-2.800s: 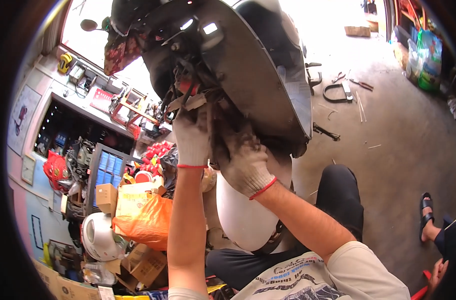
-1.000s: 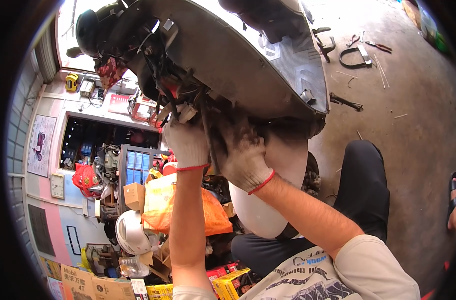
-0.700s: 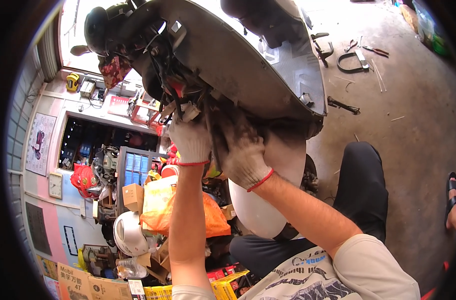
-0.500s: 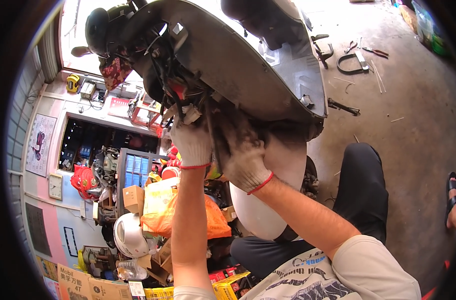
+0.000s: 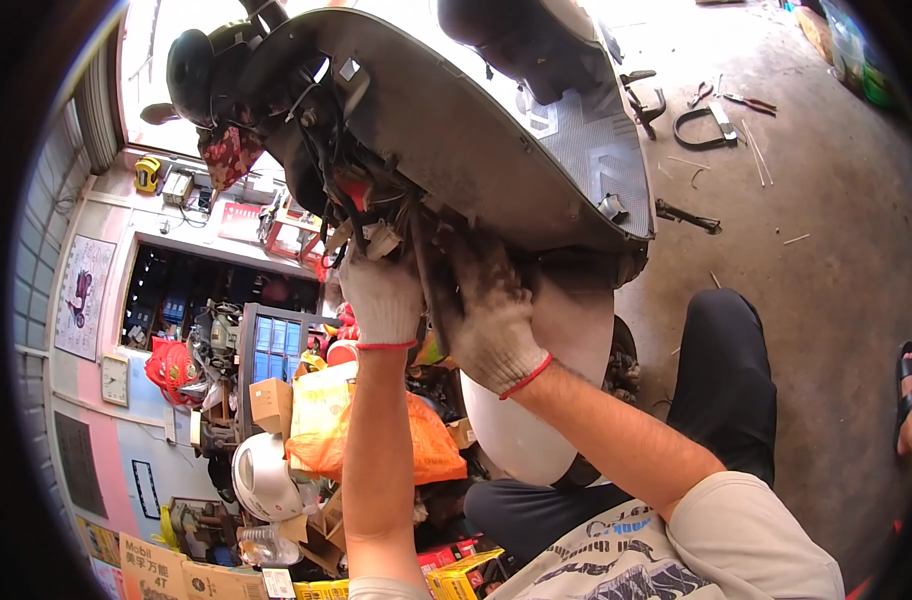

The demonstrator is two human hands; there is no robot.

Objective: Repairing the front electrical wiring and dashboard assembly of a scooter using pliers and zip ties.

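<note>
A scooter (image 5: 446, 130) stands in front of me with its front open and bare wiring (image 5: 346, 170) showing. I wear white knit gloves with red cuffs, the fingers darkened with grime. My left hand (image 5: 381, 300) is closed at the lower end of the wiring, just below a pale connector (image 5: 383, 240); what it grips is hidden. Beside it, across a dark upright tube (image 5: 432, 275), my right hand (image 5: 496, 325) reaches into the shadow under the scooter's dark panel. Its fingers are bent, and their tips and anything in them cannot be made out.
A pale rounded fender (image 5: 521, 430) lies below my right wrist. Pliers (image 5: 751, 103) and a black strap-like loop (image 5: 704, 130) lie on the floor at right. To the left are an orange bag (image 5: 426, 440), a white helmet (image 5: 264, 478) and cardboard boxes (image 5: 191, 570). A person's sandalled foot (image 5: 909, 390) is at far right.
Both hands stay at the same spot on the scooter. My right hand has shifted very slightly, and the whole view has moved a little.
</note>
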